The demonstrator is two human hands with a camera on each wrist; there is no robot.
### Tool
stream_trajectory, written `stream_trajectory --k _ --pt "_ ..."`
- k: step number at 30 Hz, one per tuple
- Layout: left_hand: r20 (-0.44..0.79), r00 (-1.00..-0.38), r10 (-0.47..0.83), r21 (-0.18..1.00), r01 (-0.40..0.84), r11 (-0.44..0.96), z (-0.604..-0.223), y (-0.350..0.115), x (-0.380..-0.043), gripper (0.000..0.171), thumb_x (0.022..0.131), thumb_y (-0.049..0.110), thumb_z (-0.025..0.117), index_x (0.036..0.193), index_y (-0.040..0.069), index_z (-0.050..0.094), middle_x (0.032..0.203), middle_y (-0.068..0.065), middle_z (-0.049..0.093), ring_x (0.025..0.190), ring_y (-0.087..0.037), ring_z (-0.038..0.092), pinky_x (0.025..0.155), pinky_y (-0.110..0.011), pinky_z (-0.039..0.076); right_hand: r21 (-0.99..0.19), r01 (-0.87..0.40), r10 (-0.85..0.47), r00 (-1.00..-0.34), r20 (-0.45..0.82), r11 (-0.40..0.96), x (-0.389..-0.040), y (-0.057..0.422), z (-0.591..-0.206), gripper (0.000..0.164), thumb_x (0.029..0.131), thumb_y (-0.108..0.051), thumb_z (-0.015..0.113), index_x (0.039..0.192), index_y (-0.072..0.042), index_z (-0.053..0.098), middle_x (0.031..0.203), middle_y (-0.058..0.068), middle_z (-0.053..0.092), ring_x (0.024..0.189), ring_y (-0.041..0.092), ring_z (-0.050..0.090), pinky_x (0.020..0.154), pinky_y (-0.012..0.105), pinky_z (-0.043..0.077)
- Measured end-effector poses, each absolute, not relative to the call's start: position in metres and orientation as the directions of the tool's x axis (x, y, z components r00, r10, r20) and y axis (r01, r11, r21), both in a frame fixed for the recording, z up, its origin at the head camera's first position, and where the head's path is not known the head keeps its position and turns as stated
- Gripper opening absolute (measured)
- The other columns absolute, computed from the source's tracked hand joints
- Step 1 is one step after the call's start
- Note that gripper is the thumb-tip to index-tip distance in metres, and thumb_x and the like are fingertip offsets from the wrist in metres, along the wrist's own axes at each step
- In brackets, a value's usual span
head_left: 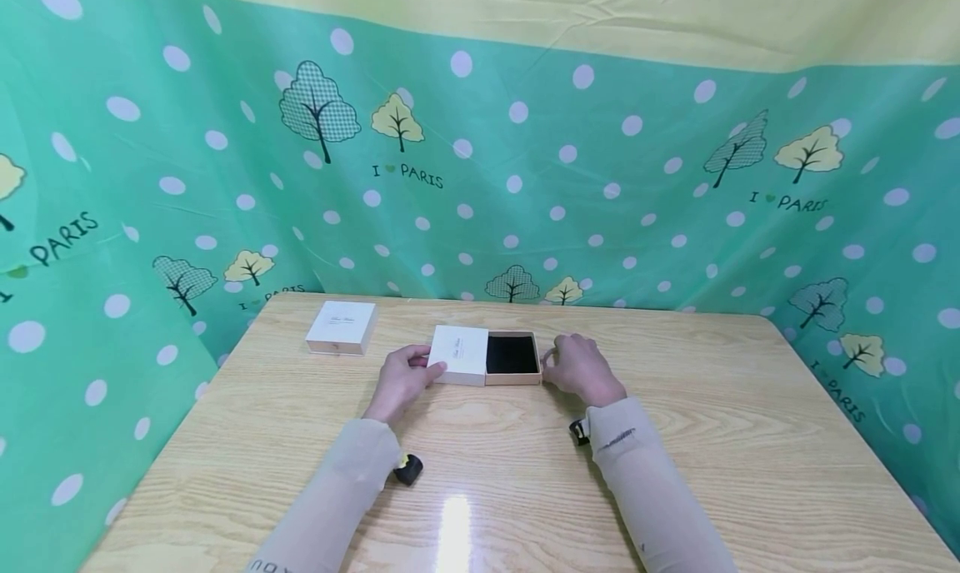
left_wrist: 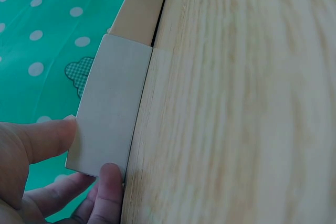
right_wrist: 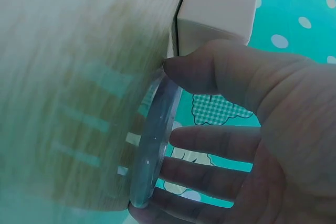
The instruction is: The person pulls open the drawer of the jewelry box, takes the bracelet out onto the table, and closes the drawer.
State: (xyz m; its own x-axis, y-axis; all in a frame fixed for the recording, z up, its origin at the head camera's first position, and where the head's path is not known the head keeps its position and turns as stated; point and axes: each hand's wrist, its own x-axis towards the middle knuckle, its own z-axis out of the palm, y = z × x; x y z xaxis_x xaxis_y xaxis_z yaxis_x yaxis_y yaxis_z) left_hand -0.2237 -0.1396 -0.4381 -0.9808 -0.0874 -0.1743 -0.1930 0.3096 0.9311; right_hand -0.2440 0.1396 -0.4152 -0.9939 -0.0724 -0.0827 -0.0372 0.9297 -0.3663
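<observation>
A white box sleeve [head_left: 460, 355] lies near the table's far edge, a tan drawer [head_left: 513, 380] pulled out to its right. Black padding [head_left: 512, 354] lines the drawer. My left hand [head_left: 401, 379] grips the sleeve's left end, thumb on top and fingers along the side, as the left wrist view also shows. Beside the drawer's right end is my right hand [head_left: 579, 366]. In the right wrist view its thumb and fingers curve round a clear, glossy rounded piece [right_wrist: 153, 148], close to the drawer's end [right_wrist: 210, 32]. The piece's kind cannot be made out.
A second white box [head_left: 341, 327], closed, stands at the far left of the wooden table [head_left: 495, 465]. A green dotted curtain [head_left: 480, 173] hangs behind the far edge. Dark wrist-worn devices [head_left: 408, 470] sit at both sleeve cuffs.
</observation>
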Motion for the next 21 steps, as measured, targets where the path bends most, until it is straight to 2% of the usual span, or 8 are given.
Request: stream_trajectory --k 14,17,21 --pt "-0.173 -0.981 -0.090 0.929 -0.193 0.316 -0.4379 -0.1394 -0.2235 0.047 0.087 0.014 0.071 0.128 0.000 0.056 0.110 -0.014 0.060 0.088 -0.022 0.060 0.077 -0.033 0.055 -0.347 -0.043 -0.078 -0.993 -0.089 0.937 -0.2438 0.1412 -0.4139 0.030 0.076 -0.021 0.075 0.097 -0.004 0.063 0.089 0.009 0.056 0.077 0.025 0.050 0.062 0.034 0.045" --pt "-0.174 -0.981 -0.091 0.929 -0.194 0.315 -0.4380 -0.1393 -0.2235 0.046 0.087 0.014 0.071 0.128 0.001 0.056 0.109 -0.014 0.060 0.088 -0.022 0.061 0.077 -0.033 0.054 -0.335 -0.044 -0.081 -0.992 -0.096 0.941 -0.2432 0.1420 -0.4119 0.032 0.079 -0.023 0.073 0.102 -0.003 0.063 0.091 0.010 0.058 0.077 0.025 0.051 0.063 0.036 0.046" --pt "-0.175 -0.980 -0.091 0.930 -0.195 0.311 -0.4381 -0.1393 -0.2237 0.046 0.087 0.014 0.071 0.128 0.001 0.056 0.109 -0.014 0.060 0.088 -0.022 0.060 0.077 -0.033 0.055 -0.336 -0.042 -0.074 -0.994 -0.084 0.941 -0.2418 0.1436 -0.4057 0.044 0.084 -0.026 0.068 0.119 -0.001 0.060 0.107 0.015 0.062 0.088 0.030 0.056 0.077 0.046 0.050"
